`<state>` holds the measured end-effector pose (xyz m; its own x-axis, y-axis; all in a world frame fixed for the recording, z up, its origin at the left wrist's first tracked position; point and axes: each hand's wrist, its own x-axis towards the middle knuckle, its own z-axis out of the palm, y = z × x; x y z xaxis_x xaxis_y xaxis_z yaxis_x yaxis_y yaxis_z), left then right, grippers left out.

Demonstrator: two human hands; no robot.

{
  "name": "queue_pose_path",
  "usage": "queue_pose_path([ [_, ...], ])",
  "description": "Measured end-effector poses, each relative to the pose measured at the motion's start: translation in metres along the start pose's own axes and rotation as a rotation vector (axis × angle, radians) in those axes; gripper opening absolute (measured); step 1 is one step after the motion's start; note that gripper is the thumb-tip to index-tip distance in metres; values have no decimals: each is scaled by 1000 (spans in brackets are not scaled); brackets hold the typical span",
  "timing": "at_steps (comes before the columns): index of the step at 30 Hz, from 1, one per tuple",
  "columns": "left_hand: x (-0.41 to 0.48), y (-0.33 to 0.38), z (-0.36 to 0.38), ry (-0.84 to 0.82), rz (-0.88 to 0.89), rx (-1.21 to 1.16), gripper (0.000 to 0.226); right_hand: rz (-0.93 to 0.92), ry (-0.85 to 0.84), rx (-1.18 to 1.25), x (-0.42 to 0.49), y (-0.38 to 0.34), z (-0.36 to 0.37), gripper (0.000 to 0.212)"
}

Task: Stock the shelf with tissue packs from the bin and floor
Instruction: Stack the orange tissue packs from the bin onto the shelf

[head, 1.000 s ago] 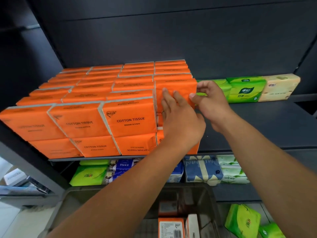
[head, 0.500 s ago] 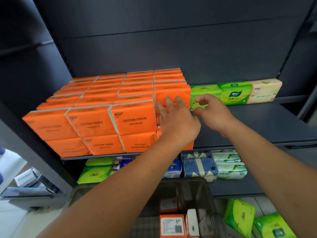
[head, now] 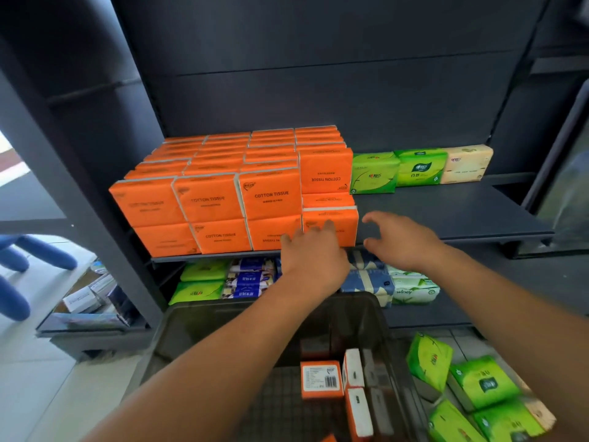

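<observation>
Orange tissue packs (head: 271,196) stand in rows two layers high on the dark shelf (head: 446,215). In the right-hand column, a front bottom pack (head: 344,224) sits at the shelf edge with an upside-down pack (head: 325,170) set further back above it. My left hand (head: 312,253) is in front of that bottom pack, fingers straight and touching its face. My right hand (head: 401,240) hovers just right of it, fingers spread, holding nothing. More orange packs (head: 322,378) lie in the grey bin (head: 197,330) below. Green packs (head: 481,384) lie on the floor at right.
Green packs (head: 376,173) and a cream pack (head: 468,162) stand at the back of the shelf, right of the orange block. The lower shelf holds green, blue and white packs (head: 248,279). A blue object (head: 19,266) is at far left.
Both hands have come down and back from the upper pack in the right column to the shelf's front edge. The upper pack now stands free. The camera has pulled back.
</observation>
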<state>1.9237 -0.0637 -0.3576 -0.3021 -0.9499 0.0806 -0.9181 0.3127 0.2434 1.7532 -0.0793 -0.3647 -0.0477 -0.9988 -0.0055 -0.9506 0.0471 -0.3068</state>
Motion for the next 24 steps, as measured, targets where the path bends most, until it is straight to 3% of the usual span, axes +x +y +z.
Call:
queue_pose_path([
  [8, -52, -43, 28, -240, -94, 129, 51, -33, -94, -31, -47, -27, 27, 47],
  [24, -105, -87, 102, -452, -306, -28, 34, 82, -341, 175, -68, -46, 126, 33],
])
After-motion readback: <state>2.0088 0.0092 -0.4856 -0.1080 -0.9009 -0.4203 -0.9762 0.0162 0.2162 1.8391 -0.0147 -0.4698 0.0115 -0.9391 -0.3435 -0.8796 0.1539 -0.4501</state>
